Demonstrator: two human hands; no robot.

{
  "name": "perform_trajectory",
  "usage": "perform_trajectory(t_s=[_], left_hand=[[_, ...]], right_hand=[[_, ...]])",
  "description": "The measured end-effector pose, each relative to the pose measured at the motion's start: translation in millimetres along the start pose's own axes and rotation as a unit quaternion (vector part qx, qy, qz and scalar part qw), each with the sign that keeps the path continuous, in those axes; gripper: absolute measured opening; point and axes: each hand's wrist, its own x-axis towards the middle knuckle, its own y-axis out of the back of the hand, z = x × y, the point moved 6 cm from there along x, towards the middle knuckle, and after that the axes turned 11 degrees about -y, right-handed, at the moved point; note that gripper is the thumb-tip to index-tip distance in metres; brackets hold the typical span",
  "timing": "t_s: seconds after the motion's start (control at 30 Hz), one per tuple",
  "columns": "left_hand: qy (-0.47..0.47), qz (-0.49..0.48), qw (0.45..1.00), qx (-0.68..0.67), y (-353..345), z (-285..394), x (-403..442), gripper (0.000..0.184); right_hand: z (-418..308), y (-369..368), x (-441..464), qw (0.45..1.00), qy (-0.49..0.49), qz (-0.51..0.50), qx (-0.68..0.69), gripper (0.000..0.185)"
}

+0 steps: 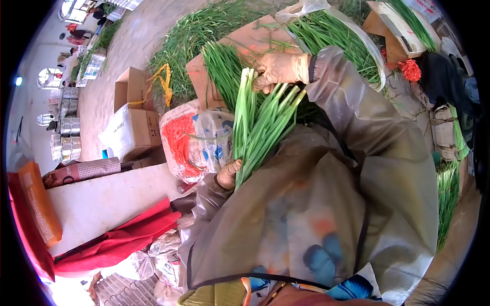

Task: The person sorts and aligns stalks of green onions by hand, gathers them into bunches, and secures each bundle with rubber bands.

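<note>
A bunch of garlic chives (pixel 263 135) is held in front of my chest, pale cut ends up and green leaves down. My left hand (pixel 228 175), in a tan glove, wraps round the leaves near their lower end. At the pale ends, my gloved right hand (pixel 278 70) has bent fingers gripping stems of the bunch. The stems split into two clumps there. Just behind, more chives (pixel 222 69) lie on a brown board (pixel 263 35). A bundle of red ties (pixel 181 140) rests on a plastic-wrapped sack (pixel 217 135) beside my left hand.
Loose chives (pixel 189 43) are heaped on the floor beyond the board. A plastic sheet (pixel 375 51) partly wraps another pile (pixel 334 38). Cardboard boxes (pixel 135 130) stand at left, near a white tabletop (pixel 112 199) with red cloth (pixel 122 237). Chives (pixel 447 204) stand at far right.
</note>
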Motion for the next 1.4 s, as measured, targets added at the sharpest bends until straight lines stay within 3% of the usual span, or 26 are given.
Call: perform_trajectory(t_s=[0.03, 0.1, 0.13, 0.2, 0.3, 0.33, 0.37, 0.5, 0.57, 0.63, 0.7, 0.77, 0.87, 0.9, 0.93, 0.97, 1.03, 1.07, 1.1, 1.13, 1.17, 1.2, 1.23, 1.3, 1.4], left_hand=[[-0.001, 0.004, 1.0, -0.002, 5.0, 0.5, 0.5, 0.063], [-0.02, -0.169, 0.975, -0.143, -16.7, 9.1, -0.1, 0.055], [-0.021, -0.077, 0.99, -0.116, -13.0, 2.3, -4.1, 0.055], [-0.015, -0.048, 0.995, -0.082, -6.6, -1.5, -3.9, 0.054], [-0.006, -0.043, 0.998, -0.041, 14.2, -12.0, 1.0, 0.051], [0.018, -0.044, 0.998, -0.051, 20.4, -18.8, 2.1, 0.051], [0.041, -0.045, 0.996, -0.06, 18.0, -19.2, 3.7, 0.051], [0.038, -0.09, 0.99, -0.1, 3.3, -11.0, 1.9, 0.052], [0.032, -0.061, 0.994, -0.081, 7.3, -11.9, 3.3, 0.055], [0.007, -0.004, 0.999, -0.034, 13.1, -10.8, 0.7, 0.059], [-0.003, -0.057, 0.998, -0.03, 3.2, -5.6, 5.5, 0.061], [-0.062, -0.1, 0.989, -0.09, -21.1, 7.0, 2.0, 0.06], [-0.135, -0.103, 0.979, -0.114, -29.7, 21.5, -0.4, 0.057], [-0.122, -0.124, 0.973, -0.149, -30.5, 24.1, -1.1, 0.049], [-0.108, -0.145, 0.966, -0.184, -31.7, 26.1, -2.1, 0.042], [-0.118, -0.144, 0.966, -0.182, -26.0, 28.0, -0.5, 0.042], [-0.119, -0.154, 0.974, -0.115, -13.9, 28.4, 7.1, 0.043], [-0.112, -0.12, 0.98, -0.111, -20.3, 39.8, 6.4, 0.04], [-0.116, -0.124, 0.979, -0.109, -24.3, 45.2, 8.2, 0.04], [-0.124, -0.101, 0.985, -0.069, -24.7, 48.2, 13.6, 0.04], [-0.131, -0.078, 0.988, -0.03, -27.0, 51.2, 18.4, 0.041], [-0.1, -0.102, 0.988, -0.052, -40.7, 57.8, 21.9, 0.041], [-0.099, -0.107, 0.988, -0.053, -52.4, 59.0, 24.1, 0.041], [-0.097, 0.004, 0.995, 0.026, -61.4, 54.7, 31.3, 0.04], [-0.138, 0.025, 0.983, 0.117, -65.9, 53.3, 35.8, 0.054]], right_hand=[[-2.5, 3.3, -7.4, 0.999, -0.02, 0.027, -0.043, 0.024], [14.6, 1.7, 4.6, 0.997, 0.04, 0.059, 0.014, 0.021], [25.3, 2.3, 7.8, 0.996, 0.038, 0.061, 0.046, 0.022], [52.2, -7.1, 28.4, 0.986, 0.042, 0.02, 0.161, 0.028], [47.6, -21.2, 18.3, 1.0, 0.021, -0.01, 0.018, 0.04], [40.4, -24.3, 14.9, 0.998, 0.038, -0.043, 0.016, 0.048], [38.1, -28.6, 20.4, 0.997, 0.051, -0.045, 0.033, 0.045], [36.4, -21.8, 7.2, 0.998, 0.03, 0.015, 0.044, 0.029], [36.7, -14.6, 1.9, 0.985, -0.041, 0.085, -0.143, 0.027], [44.0, -6.6, -0.6, 0.972, 0.018, 0.187, -0.139, 0.026], [49.1, 26.0, -8.7, 0.94, 0.067, 0.275, -0.192, 0.023], [83.8, 78.6, -33.1, 0.908, 0.015, 0.417, -0.037, 0.021], [131.4, 143.7, -93.2, 0.807, -0.075, 0.547, -0.209, 0.037], [165.6, 165.9, -108.3, 0.781, -0.209, 0.566, -0.159, 0.039], [179.4, 170.4, -124.8, 0.741, -0.27, 0.582, -0.198, 0.037], [196.5, 172.2, -131.6, 0.729, -0.315, 0.559, -0.24, 0.03], [332.8, 179.8, -94.7, 0.7, -0.441, 0.381, -0.413, 0.024], [246.9, 118.0, -93.2, 0.728, -0.44, 0.285, -0.442, 0.026], [176.9, 67.1, -84.9, 0.834, -0.285, 0.273, -0.386, 0.034], [150.8, 34.8, -64.5, 0.957, -0.146, 0.188, -0.163, 0.048], [141.8, -1.1, -37.9, 0.987, -0.036, 0.106, 0.119, 0.059], [110.7, -29.5, -24.8, 0.958, 0.051, 0.017, 0.282, 0.069], [87.4, -44.2, -10.2, 0.923, 0.152, -0.043, 0.352, 0.076], [44.9, -45.7, -7.7, 0.819, 0.234, -0.023, 0.523, 0.077], [42.5, -43.0, -2.9, 0.775, 0.203, 0.021, 0.598, 0.074]])
